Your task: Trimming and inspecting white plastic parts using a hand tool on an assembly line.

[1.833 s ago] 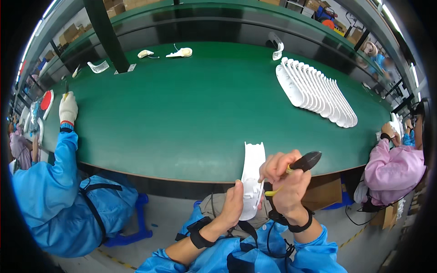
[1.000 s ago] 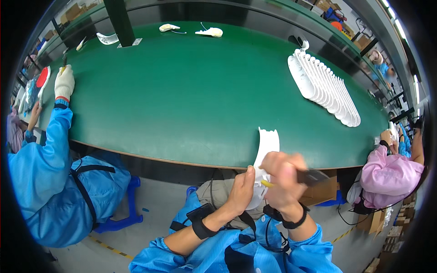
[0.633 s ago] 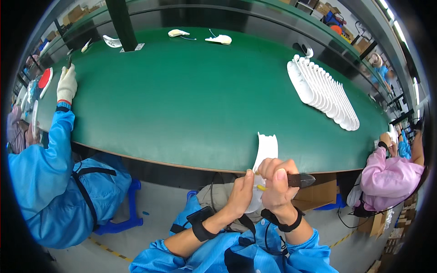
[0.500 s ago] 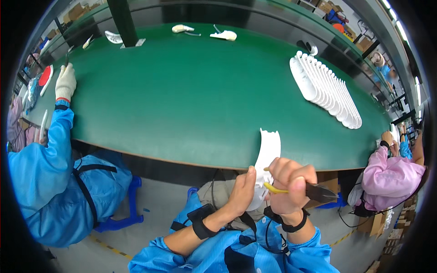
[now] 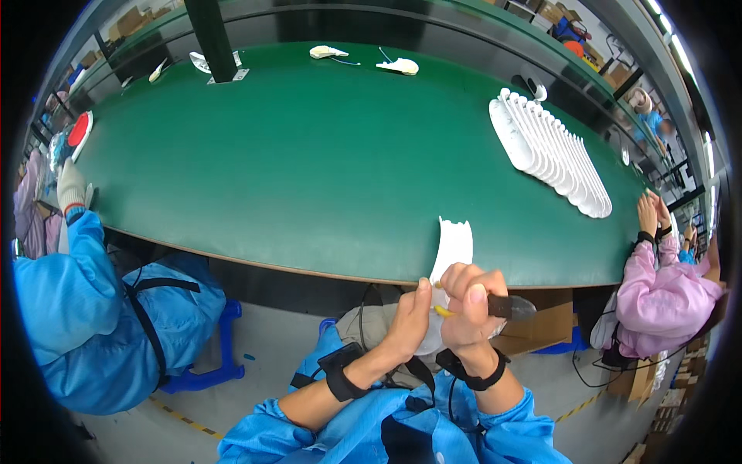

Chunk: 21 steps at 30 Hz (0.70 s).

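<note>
A curved white plastic part stands out over the near edge of the green table, its notched end pointing away from me. My left hand grips its near portion from the left side, thumb up. Closed around yellow-handled cutting pliers, my right hand is against or just over the right side of the part. The pliers' dark jaws point to the right, away from the part, and a handle end shows by the part. Fingers hide much of the part's lower half.
A row of nested white plastic parts lies at the right on the green table. Cream pieces with thin blue strips lie along its far side, near a dark post. Co-workers sit left and right; an open cardboard box stands below the table.
My right hand has shifted left with the pliers, closer to the white part. Pieces along the far side have moved right. The left co-worker's gloved hand has drawn back; the right co-worker's hands have risen.
</note>
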Each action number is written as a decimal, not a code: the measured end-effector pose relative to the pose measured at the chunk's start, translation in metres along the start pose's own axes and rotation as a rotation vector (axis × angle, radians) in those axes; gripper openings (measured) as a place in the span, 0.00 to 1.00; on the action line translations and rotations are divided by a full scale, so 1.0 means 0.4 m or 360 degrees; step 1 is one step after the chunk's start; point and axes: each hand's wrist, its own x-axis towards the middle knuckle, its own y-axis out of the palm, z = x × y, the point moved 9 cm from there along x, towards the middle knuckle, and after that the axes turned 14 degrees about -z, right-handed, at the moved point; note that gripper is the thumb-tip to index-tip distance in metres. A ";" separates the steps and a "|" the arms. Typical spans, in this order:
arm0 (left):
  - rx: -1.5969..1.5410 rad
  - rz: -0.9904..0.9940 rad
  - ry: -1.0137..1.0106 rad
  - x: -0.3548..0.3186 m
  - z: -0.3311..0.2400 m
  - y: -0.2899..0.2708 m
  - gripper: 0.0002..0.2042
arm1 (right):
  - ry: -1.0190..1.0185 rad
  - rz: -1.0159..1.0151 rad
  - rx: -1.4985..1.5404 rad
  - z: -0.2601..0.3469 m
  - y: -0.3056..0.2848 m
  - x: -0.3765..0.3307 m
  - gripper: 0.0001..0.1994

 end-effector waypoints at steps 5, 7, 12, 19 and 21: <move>-0.0058 0.0020 -0.0078 -0.002 0.011 0.002 0.25 | -0.0013 -0.0040 0.0090 0.020 0.006 0.006 0.13; -0.0119 0.0019 -0.0148 0.000 0.025 0.001 0.25 | -0.0103 0.0012 0.0155 0.035 0.014 0.006 0.13; -0.0045 -0.0001 -0.0096 0.003 0.028 -0.002 0.25 | -0.0048 -0.0087 0.0033 0.009 0.016 0.010 0.12; -0.0093 0.0059 -0.0164 -0.007 0.023 0.008 0.27 | -0.0224 -0.0051 0.0002 0.069 0.025 0.025 0.12; -0.0075 0.0101 -0.0063 -0.008 0.010 0.010 0.27 | -0.0097 0.0002 -0.0082 0.046 0.041 0.026 0.12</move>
